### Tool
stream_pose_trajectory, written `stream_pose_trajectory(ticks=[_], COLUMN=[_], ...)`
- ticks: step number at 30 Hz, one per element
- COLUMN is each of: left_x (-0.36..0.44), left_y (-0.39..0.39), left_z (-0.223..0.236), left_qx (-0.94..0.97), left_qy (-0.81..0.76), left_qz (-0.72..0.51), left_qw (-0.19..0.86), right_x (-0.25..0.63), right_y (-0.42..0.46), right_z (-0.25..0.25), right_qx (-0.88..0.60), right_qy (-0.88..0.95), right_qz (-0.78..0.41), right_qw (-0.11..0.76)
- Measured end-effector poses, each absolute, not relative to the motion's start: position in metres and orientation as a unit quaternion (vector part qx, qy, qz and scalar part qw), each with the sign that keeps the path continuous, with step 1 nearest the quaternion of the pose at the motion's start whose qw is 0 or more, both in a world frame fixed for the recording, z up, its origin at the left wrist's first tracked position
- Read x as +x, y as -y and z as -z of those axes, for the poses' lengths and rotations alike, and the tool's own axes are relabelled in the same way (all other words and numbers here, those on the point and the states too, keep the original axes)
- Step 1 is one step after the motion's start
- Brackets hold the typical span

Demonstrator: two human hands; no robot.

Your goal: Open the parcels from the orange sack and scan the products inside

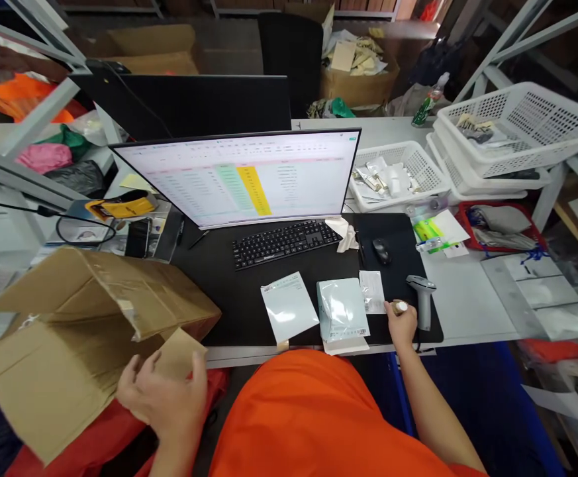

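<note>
Glare on glossy packets (289,311), edge distortion

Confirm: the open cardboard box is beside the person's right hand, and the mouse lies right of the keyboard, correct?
No: the head view shows the open cardboard box beside the left hand. The mouse does lie right of the keyboard.

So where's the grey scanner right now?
In the head view, the scanner lies at the right side of the black mat, just right of the person's right hand and nearer the person than the mouse.
</note>
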State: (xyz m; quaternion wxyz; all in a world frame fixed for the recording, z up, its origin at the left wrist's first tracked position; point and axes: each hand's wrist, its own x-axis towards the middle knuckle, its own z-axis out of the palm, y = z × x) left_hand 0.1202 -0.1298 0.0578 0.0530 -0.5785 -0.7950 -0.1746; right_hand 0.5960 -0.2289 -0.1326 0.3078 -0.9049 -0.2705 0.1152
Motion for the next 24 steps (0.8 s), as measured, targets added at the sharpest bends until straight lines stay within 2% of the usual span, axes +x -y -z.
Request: stream_pose_trajectory(ticks=[7,10,13,19,24], left_x=[0.162,0.177,0.192,0.209,0.206], left_y=[0.142,0.131,0.116,0.106,0.115], left_z=[-0.009,0.018,0.037,0.044,0.052], left_qx=[-0.773,-0.729,-0.603,-0.564,-0.565], left_qy=[0.579,0.59,0.663,0.656,0.639], left_qz=[0.194,0.166,0.136,0.126,0.138], left_qw=[-0.172,-0.305,-0.423,-0.486,-0.503], right_x=[0.61,0.625,0.655,0.705,0.708], right_y=[0.245,0.267,0.281,0.253,0.231], right_z=[0.13,0.115,0.106,0.118,0.101], right_qx=[-0.908,-0.91,-0.929,-0.865,-0.823], right_qy=[0.28,0.28,0.194,0.114,0.063], right_qz=[-0.104,-0.067,-0.051,-0.346,-0.4], right_qw=[0.295,0.3,0.311,0.346,0.398])
